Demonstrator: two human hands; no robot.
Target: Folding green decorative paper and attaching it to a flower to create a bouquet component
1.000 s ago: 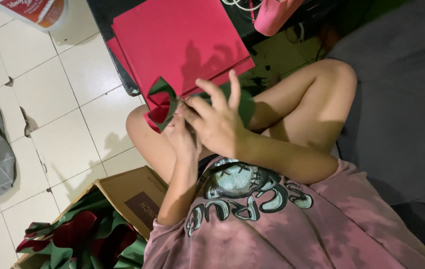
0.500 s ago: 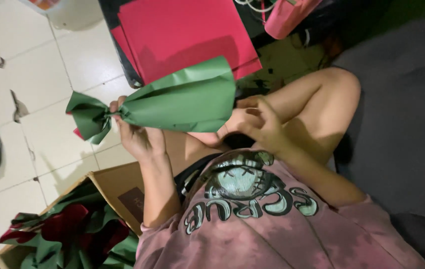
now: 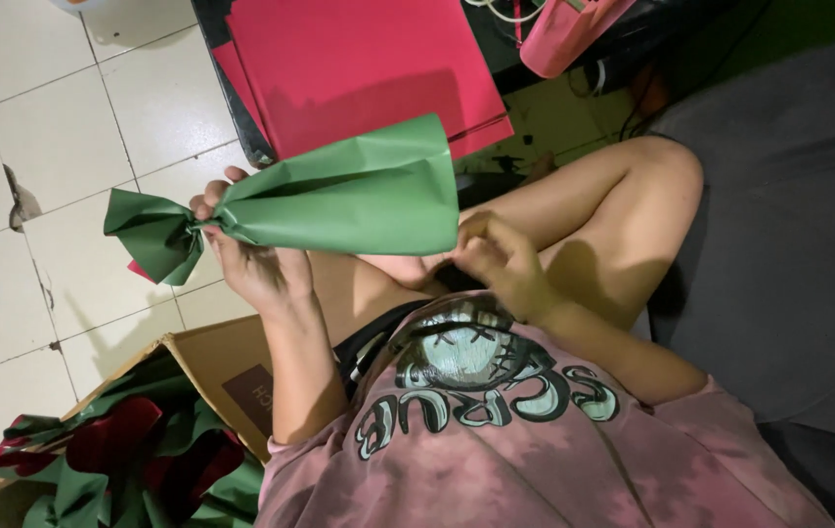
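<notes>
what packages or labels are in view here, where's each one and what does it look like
Cardboard box: lower left on the floor, brown, open, filled with green and dark red paper pieces.
Label: on the box's side wall, small dark rectangle.
No signs or screens in view.

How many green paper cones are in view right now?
1: a cone, left hand pinching its neck, right hand at its wide end. The box holds more green paper; others may be hidden there.
</notes>
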